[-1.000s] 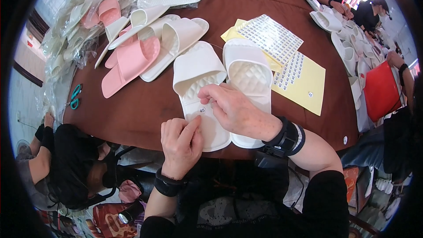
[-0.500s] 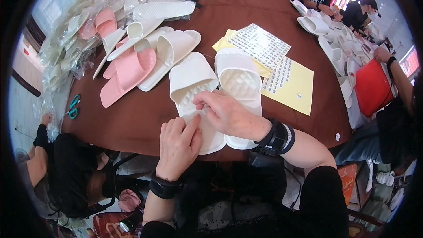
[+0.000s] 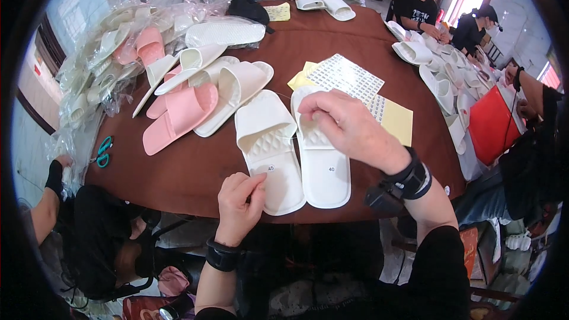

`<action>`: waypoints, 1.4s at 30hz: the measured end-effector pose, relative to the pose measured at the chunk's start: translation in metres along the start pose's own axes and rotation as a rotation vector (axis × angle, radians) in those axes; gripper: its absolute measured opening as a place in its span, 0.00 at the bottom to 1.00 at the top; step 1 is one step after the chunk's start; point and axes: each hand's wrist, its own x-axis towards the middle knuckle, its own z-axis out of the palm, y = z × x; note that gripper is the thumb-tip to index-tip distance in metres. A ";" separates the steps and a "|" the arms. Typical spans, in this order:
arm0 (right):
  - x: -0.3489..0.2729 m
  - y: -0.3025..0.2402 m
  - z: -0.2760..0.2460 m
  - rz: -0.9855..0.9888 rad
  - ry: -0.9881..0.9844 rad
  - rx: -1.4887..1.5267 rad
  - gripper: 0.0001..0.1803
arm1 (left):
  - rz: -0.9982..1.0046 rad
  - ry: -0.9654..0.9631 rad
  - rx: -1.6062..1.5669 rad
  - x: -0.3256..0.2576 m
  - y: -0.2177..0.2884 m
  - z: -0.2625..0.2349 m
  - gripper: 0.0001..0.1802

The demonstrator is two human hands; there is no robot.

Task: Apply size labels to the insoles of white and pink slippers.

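Side by side at the near edge of the brown table lie two white slippers, the left slipper (image 3: 272, 184) and the right slipper (image 3: 326, 172), toes away from me. Each carries a small printed sticker on its heel area. A thin, pale thread shows between their straps. My left hand (image 3: 240, 206) is at the left slipper's heel edge, thumb and forefinger pressed together. Above the right slipper's strap is my right hand (image 3: 352, 127), its fingers curled in and covering part of that strap. Whatever either hand may hold is hidden or too small to name.
Sticker sheets (image 3: 347, 77) lie beyond the right slipper. Pink slippers (image 3: 181, 112), more white slippers and a bagged heap (image 3: 106, 53) are at left, near teal scissors (image 3: 104, 152). White slippers (image 3: 438, 77) and a red item (image 3: 492, 124) line the right. Co-workers sit around.
My right hand has risen and moved away from the left slipper to over the right one, uncovering both heel stickers. My left hand has drawn slightly back, its fingers more curled.
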 end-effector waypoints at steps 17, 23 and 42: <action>-0.020 0.019 0.060 0.025 -0.205 -0.456 0.17 | -0.329 0.085 -0.321 -0.003 -0.001 -0.011 0.07; -0.027 0.004 0.035 0.030 -0.179 -0.499 0.17 | -0.340 0.095 -0.363 -0.004 -0.002 -0.012 0.08; -0.011 0.105 -0.117 0.191 -0.068 -0.911 0.12 | -0.359 0.077 -0.350 -0.004 -0.001 -0.010 0.09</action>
